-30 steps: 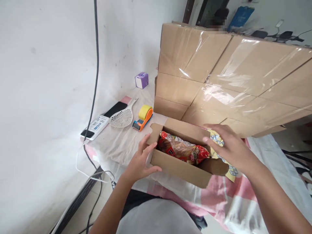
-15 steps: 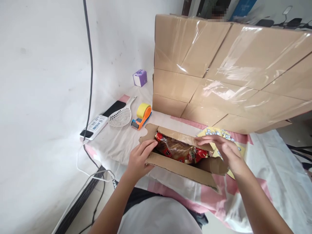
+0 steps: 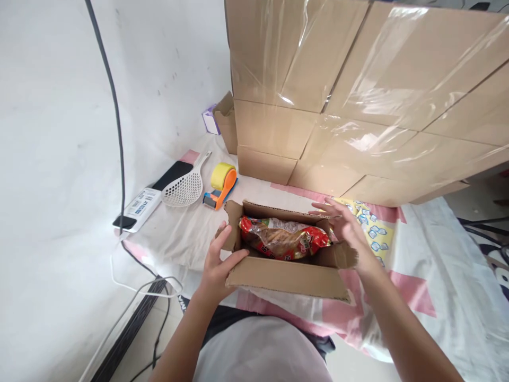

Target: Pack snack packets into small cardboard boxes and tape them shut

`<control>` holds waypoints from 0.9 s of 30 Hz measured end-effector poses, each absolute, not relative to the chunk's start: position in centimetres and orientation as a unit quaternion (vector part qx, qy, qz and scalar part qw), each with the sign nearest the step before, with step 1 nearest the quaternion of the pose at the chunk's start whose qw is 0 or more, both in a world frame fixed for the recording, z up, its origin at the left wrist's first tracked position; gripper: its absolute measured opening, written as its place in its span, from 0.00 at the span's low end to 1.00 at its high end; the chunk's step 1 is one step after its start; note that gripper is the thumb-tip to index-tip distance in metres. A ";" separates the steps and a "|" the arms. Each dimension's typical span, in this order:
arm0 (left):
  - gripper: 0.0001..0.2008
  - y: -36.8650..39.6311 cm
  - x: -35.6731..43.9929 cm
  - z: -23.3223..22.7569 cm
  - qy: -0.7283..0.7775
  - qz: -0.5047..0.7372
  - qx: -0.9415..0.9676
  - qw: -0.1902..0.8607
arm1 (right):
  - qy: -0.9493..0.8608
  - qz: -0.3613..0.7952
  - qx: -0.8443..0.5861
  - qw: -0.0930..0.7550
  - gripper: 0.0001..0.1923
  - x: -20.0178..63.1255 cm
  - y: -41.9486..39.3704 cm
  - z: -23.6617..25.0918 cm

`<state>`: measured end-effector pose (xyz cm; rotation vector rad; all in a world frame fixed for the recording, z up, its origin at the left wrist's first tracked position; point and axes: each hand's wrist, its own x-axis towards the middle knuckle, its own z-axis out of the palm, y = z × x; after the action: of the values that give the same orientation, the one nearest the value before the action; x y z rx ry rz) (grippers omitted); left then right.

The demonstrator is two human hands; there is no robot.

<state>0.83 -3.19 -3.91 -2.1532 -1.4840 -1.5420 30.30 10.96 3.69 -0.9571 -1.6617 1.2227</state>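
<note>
1. The open cardboard box (image 3: 286, 268), in front of the tape dispenser (image 3: 221, 185), holds a red snack bag (image 3: 284, 238).
2. Its left end flap is grasped by the left hand (image 3: 217, 265); the far flap is touched by the open right hand (image 3: 345, 228).
3. Flap-folding is judged in hand; pressing the flaps inward over the bag is called for.

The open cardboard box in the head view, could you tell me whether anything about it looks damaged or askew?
Yes. The open cardboard box has ragged, torn flap edges by the right hand and at its far-left flap. The red snack packet inside lies slanted and crumpled.
</note>
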 end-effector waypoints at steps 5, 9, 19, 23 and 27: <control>0.27 -2.7 0.9 -3.9 -0.405 -0.563 -0.720 -0.005 | -0.673 0.400 -0.488 0.386 0.35 28.5 9.7 2.9; 0.35 -1.5 0.4 -1.7 -0.422 -0.581 -0.693 -0.059 | -0.698 0.400 -0.427 0.413 0.34 28.7 10.6 2.7; 0.14 -1.3 0.8 0.1 -0.434 -0.534 -0.725 -0.016 | -0.624 0.369 -0.506 0.467 0.21 27.6 12.7 4.4; 0.18 -1.1 2.0 0.9 -0.530 -0.529 -0.663 0.016 | -0.694 0.468 -0.350 0.420 0.25 29.2 12.1 3.6; 0.17 -1.0 3.8 2.0 -0.591 -0.498 -0.634 0.032 | -0.719 0.494 -0.333 0.357 0.17 31.1 10.9 2.6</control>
<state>3.83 -1.03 1.97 -1.9522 -1.8190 -1.5318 31.09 10.87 2.58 -0.8599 -1.8572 1.2766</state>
